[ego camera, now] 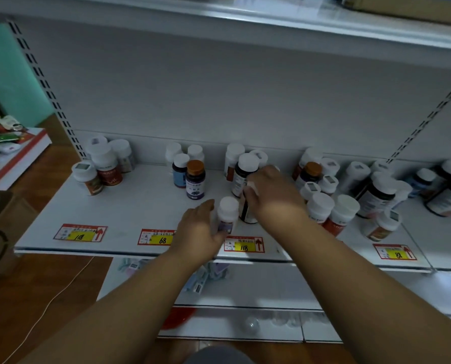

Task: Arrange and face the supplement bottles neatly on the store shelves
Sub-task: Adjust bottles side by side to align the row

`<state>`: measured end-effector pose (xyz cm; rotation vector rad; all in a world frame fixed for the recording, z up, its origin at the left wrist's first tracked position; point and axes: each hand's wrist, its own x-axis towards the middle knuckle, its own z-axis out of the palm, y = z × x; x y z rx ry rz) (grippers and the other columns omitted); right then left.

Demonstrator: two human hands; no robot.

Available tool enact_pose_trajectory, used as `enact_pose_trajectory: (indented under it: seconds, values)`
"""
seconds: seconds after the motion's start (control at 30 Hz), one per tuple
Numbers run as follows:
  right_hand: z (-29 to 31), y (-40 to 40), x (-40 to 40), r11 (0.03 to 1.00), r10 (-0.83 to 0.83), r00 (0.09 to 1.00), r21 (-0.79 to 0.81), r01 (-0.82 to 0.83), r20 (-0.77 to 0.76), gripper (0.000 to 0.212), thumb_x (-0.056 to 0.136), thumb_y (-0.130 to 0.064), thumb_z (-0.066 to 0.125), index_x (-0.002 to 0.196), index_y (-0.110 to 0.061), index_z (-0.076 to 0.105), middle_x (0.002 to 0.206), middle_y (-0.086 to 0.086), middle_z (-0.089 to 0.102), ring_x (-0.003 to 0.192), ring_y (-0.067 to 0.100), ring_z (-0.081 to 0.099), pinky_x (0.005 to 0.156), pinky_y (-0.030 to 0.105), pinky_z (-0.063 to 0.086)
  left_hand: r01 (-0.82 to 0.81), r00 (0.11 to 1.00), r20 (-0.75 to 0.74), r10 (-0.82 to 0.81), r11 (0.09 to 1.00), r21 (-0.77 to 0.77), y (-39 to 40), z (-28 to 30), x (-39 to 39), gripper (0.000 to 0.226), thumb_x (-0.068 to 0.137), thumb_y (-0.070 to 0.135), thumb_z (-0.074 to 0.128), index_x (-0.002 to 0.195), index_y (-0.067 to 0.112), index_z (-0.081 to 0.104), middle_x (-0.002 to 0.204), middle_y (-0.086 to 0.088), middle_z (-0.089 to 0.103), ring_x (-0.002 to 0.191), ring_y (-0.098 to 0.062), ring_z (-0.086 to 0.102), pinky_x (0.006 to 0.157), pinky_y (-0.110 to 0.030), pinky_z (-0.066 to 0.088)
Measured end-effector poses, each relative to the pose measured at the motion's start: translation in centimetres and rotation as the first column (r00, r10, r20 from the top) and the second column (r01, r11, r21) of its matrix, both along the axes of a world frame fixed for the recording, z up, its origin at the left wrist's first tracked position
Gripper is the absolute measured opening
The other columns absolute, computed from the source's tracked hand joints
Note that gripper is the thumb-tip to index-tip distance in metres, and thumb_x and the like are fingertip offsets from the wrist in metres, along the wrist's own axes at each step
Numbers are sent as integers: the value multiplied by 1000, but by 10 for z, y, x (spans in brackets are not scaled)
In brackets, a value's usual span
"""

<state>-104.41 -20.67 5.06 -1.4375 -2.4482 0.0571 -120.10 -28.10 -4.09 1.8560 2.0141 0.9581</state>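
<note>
Left grip: the left hand [200,227] curls round a small white-capped plastic bottle with a purple label [227,215], standing upright near the front edge of the white metal shelf [140,206].
Right grip: the right hand [269,195] closes over the top of a dark bottle with a white label [246,211], just beside the small one; its cap is hidden under the fingers.
Step in hand: judged as pulling two bottles forward into a front row above the red-and-yellow price tag marked 118 [244,245].
Surroundings: loose clusters of white-capped bottles stand further back; an orange-capped dark bottle [195,179] stands to the left.
Next move: likely turning both labels outward and squaring the bottles side by side, without knocking the crowded bottles at right [332,208].
</note>
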Motion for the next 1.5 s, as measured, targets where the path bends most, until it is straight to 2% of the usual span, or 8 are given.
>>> enact_pose_trajectory:
  seconds: [0.17, 0.37, 0.6, 0.73, 0.97, 1.17, 1.3, 1.5]
  values:
    - [-5, 14, 13, 988, -87, 988, -116, 102, 126, 48, 93, -48, 50, 132, -20, 47, 133, 8, 46, 119, 31, 44, 92, 38, 40, -131, 982, 148, 119, 989, 70, -15, 19, 6, 56, 80, 38, 71, 129, 20, 50, 118, 0, 55, 109, -15, 48, 88, -25, 36]
    - [3, 11, 29, 986, -154, 957, -99, 133, -248, 35, 85, -32, 66, 116, -18, 57, 112, 2, 56, 102, 26, 55, 80, 30, 43, -42, 992, 126, 20, 984, 172, -17, 53, 23, 37, 83, 22, 68, 119, 16, 59, 111, 1, 56, 107, -17, 52, 89, -24, 39]
    - [69, -26, 100, 955, -122, 517, -243, -173, -848, 19, 69, -18, 72, 86, -21, 66, 85, 2, 70, 76, 14, 66, 66, 26, 55, 172, 942, 260, -210, 972, 161, -8, 97, 71, 53, 87, 42, 57, 136, 32, 43, 131, 8, 50, 118, -7, 47, 95, -27, 40]
    - [85, -34, 151, 899, -193, 320, -297, -320, -928, 22, 72, -8, 63, 94, -12, 63, 99, 14, 69, 83, 20, 65, 65, 28, 52, 368, 722, 606, -333, 927, 71, -10, 111, 127, 55, 69, 53, 70, 119, 50, 48, 112, 23, 64, 101, 6, 61, 83, -24, 51]
    - [71, -48, 268, 950, -223, 467, -299, -95, -856, 18, 82, -25, 74, 97, -21, 64, 92, 2, 71, 81, 19, 68, 65, 30, 57, 235, 868, 413, -276, 961, 148, -9, 97, 263, 78, 56, 57, 80, 119, 47, 38, 117, 20, 44, 102, 1, 53, 80, -24, 52]
    - [68, -45, 400, 921, -249, 445, -353, -167, -860, 21, 77, -19, 73, 97, -23, 66, 93, 1, 72, 84, 13, 66, 69, 21, 52, 523, 616, 665, -424, 851, 58, -3, 88, 381, 62, 74, 47, 74, 128, 40, 46, 111, 20, 64, 98, -1, 64, 74, -20, 54]
    - [61, -34, 452, 893, -304, 441, -414, -177, -844, 21, 83, -21, 70, 103, -22, 65, 96, 0, 70, 86, 12, 65, 71, 24, 50, 500, 593, 708, -384, 865, 50, 2, 86, 434, 56, 72, 42, 76, 122, 39, 52, 107, 17, 67, 93, -6, 67, 74, -27, 57]
    - [60, -4, 479, 856, -347, 466, -478, -197, -814, 26, 81, -42, 65, 100, -25, 67, 92, 5, 71, 84, 25, 67, 75, 49, 54, 632, 111, 975, -191, 771, 79, 34, 77, 467, 60, 74, 35, 69, 126, 8, 57, 116, -20, 65, 102, -35, 62, 91, -56, 47]
